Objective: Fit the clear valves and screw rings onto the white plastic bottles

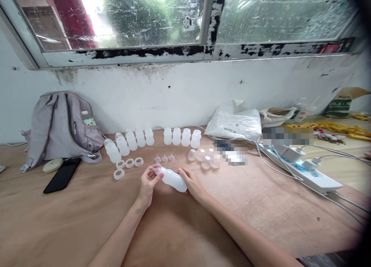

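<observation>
Between my hands a frosted white baby bottle lies tilted, its top pointing left. My left hand pinches the clear nipple and collar at the bottle's top. Wrapped round the bottle's base is my right hand. Just beyond stand a few clear nipples in a short row. White collar rings lie to their left. Several clear domed caps are grouped to the right. Capped bottles line the back left, and open bottles stand beside them.
A grey backpack leans on the wall at left, with a black phone and a round cream case before it. A white plastic bag lies at the back. A power strip with trailing cables occupies the right.
</observation>
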The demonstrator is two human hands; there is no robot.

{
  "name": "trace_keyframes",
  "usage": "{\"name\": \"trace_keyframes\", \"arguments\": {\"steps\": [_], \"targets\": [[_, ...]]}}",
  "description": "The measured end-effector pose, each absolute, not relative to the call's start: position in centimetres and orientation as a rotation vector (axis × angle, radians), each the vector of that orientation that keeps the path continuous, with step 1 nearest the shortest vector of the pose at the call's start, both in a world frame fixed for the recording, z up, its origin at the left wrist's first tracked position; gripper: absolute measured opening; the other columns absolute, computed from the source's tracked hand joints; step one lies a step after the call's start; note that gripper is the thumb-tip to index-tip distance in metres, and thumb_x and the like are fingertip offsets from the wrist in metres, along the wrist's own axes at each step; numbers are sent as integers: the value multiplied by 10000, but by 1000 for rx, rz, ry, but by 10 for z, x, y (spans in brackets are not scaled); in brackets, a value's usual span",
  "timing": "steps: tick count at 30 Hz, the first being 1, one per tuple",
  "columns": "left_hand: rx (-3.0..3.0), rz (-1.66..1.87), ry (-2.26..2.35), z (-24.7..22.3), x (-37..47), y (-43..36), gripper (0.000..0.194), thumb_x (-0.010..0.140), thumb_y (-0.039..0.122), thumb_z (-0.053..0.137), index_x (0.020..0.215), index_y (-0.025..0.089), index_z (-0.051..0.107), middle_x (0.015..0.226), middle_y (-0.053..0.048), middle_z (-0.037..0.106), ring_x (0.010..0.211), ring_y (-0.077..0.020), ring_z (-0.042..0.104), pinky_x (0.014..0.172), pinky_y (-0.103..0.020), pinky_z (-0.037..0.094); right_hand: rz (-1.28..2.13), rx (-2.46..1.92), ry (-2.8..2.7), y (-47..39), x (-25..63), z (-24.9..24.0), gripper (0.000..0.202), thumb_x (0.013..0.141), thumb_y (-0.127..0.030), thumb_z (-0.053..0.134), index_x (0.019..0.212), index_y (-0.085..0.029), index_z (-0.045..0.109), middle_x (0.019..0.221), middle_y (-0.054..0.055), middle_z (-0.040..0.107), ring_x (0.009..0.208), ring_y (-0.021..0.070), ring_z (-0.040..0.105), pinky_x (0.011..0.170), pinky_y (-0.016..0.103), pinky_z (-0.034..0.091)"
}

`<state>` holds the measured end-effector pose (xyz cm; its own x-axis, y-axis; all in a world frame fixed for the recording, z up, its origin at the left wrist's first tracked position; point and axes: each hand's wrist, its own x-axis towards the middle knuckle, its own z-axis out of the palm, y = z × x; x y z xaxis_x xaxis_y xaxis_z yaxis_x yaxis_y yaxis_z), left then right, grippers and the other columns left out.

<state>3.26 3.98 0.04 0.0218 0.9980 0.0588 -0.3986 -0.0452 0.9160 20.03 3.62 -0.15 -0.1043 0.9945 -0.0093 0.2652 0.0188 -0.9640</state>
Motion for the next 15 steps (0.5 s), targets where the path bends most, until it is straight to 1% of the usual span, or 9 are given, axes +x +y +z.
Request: {"name": "trace_keyframes", "arguments": {"steps": [2,3,4,6,8,10,13,15], "targets": [[844,1441,813,3,36,39,396,613,229,694,975,173,543,927,-48,619,850,-152,575,729,-230,424,1242,-1277,-1516,32,196,-1,387,793,-511,345,888,-179,520,670,4,547,490,119,512,344,204,349],[778,1457,792,4,38,38,392,622,238,688,980,178,539,923,-42,618,837,-144,578,719,-221,425,1237,-1251,-1569,29,193,0,380,768,-515,401,933,-189,504,710,6,557,524,125,530,375,212,378],[717,1461,773,4,40,37,376,633,254,681,974,178,542,915,-36,618,818,-136,581,710,-215,427,1187,-1233,-1640,26,190,0,386,729,-503,478,965,-197,490,759,10,567,578,134,548,428,225,411],[632,1408,742,5,42,36,328,657,312,658,938,171,562,901,-35,621,782,-131,587,696,-216,434,993,-1211,-1781,20,183,1,435,652,-425,605,1002,-206,466,864,21,575,711,154,561,573,259,446],[592,1305,729,3,45,33,344,674,399,626,914,157,578,884,-50,627,746,-146,596,676,-236,445,800,-1211,-1863,15,179,1,443,641,-339,627,1021,-209,440,925,27,568,802,167,549,673,277,432],[573,1265,738,1,48,30,416,672,471,602,945,158,573,880,-61,629,719,-158,602,656,-254,452,695,-1249,-1911,12,176,1,407,657,-287,598,1019,-216,425,931,26,566,795,166,548,669,273,422],[560,1347,794,-2,52,27,486,626,496,631,980,172,554,847,-51,628,675,-153,599,618,-249,450,649,-1276,-1986,9,176,3,397,654,-276,590,1013,-222,431,937,28,573,777,173,557,649,265,415],[577,1369,874,-2,54,27,448,601,476,655,902,154,575,779,-41,625,631,-143,589,582,-238,440,690,-1251,-2001,7,176,6,400,668,-292,584,1031,-216,437,937,31,579,781,174,561,666,267,412]]}}
